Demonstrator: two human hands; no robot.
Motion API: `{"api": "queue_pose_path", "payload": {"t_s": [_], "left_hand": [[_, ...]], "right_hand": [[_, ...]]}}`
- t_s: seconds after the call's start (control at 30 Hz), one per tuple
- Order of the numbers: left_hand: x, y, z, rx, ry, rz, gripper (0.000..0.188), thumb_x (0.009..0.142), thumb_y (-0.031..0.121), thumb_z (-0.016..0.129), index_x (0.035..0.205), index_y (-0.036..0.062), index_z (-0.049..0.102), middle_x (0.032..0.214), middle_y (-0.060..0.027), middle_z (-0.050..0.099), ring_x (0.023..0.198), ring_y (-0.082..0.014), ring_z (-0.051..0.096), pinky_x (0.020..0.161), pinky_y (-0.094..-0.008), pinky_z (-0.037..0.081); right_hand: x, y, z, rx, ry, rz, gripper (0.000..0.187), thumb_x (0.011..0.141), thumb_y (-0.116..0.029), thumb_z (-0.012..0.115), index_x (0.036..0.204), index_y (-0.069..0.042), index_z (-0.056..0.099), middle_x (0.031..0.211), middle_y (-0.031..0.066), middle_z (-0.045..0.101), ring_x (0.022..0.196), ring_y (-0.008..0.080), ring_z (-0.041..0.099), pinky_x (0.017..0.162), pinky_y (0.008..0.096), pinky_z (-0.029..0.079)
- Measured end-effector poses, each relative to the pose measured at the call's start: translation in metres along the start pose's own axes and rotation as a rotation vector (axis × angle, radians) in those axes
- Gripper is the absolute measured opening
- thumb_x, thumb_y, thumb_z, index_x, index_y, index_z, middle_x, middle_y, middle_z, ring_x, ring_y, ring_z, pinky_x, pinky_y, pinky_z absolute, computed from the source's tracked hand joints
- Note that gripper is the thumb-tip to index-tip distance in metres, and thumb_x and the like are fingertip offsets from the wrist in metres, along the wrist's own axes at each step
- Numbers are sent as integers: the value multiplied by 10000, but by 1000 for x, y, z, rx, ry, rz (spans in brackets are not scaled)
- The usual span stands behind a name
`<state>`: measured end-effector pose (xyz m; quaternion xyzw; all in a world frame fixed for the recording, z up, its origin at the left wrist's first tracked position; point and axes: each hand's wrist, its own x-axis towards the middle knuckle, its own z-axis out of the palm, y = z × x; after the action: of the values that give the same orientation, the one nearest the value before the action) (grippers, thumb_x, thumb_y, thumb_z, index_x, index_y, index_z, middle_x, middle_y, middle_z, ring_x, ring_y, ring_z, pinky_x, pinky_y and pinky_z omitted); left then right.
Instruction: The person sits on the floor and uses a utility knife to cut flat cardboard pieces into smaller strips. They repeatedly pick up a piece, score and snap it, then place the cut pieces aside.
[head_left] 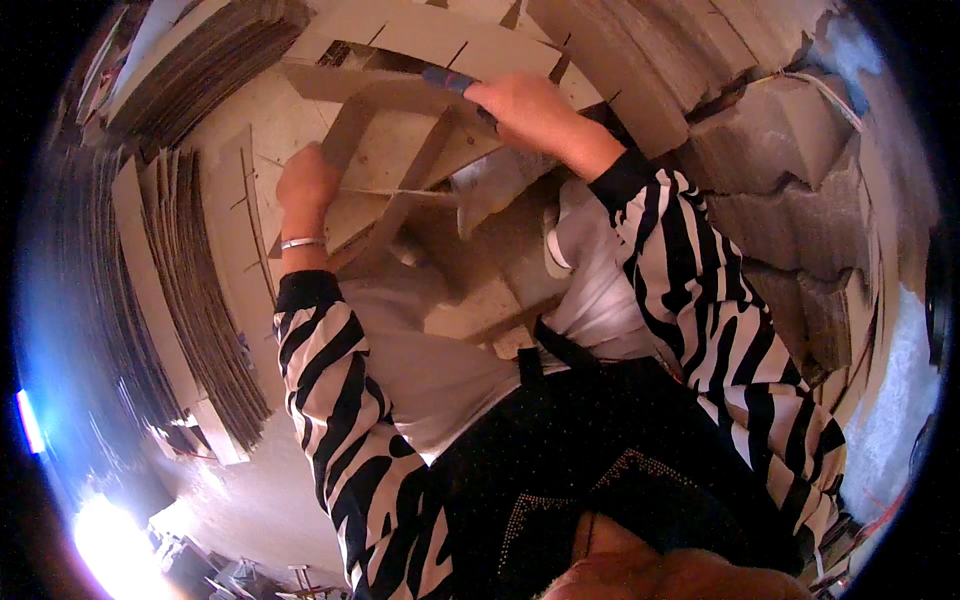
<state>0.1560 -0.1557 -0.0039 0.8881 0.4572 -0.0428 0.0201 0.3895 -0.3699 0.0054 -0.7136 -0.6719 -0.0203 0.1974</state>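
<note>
My left hand (308, 182), with a silver bracelet at the wrist, is closed at the edge of a brown cardboard strip (346, 132). My right hand (530, 112) has dark coverings on its fingertips and pinches the end of a long cardboard strip (360, 86). Shorter strips cross below it, forming an open partition frame. Another slotted cardboard strip (440, 38) lies just beyond. The fingertips of my left hand are mostly hidden.
Stacks of cardboard strips stand at left (190, 270) and at far left (205, 65). On the right are piled cardboard bundles (770, 130). A pale work surface (240, 120) lies under the strips. My lap and legs are close below the frame.
</note>
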Motion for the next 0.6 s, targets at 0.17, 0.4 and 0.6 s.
{"api": "queue_pose_path", "payload": {"t_s": [0.17,0.4,0.6], "left_hand": [[2,8,0,-40,16,12,259,862,242,513,1006,77,652,1032,-188,667,994,-368,631,792,-474,515],[1,-2,4,-77,41,43,236,848,218,531,1004,85,648,1004,-192,665,976,-368,630,795,-479,512],[-1,9,-3,-86,-5,-10,259,847,251,561,1034,94,646,1027,-190,656,992,-362,621,802,-466,510]], "right_hand": [[-7,10,30,7,-73,19,269,753,-64,598,1016,-122,588,843,115,654,818,358,648,654,488,506],[-5,-2,34,53,-55,28,271,742,-38,602,1004,-107,587,860,119,652,861,368,638,683,501,498],[8,-17,-4,-18,-173,93,338,720,-23,581,1047,-108,599,874,133,645,883,367,609,688,485,491]]}}
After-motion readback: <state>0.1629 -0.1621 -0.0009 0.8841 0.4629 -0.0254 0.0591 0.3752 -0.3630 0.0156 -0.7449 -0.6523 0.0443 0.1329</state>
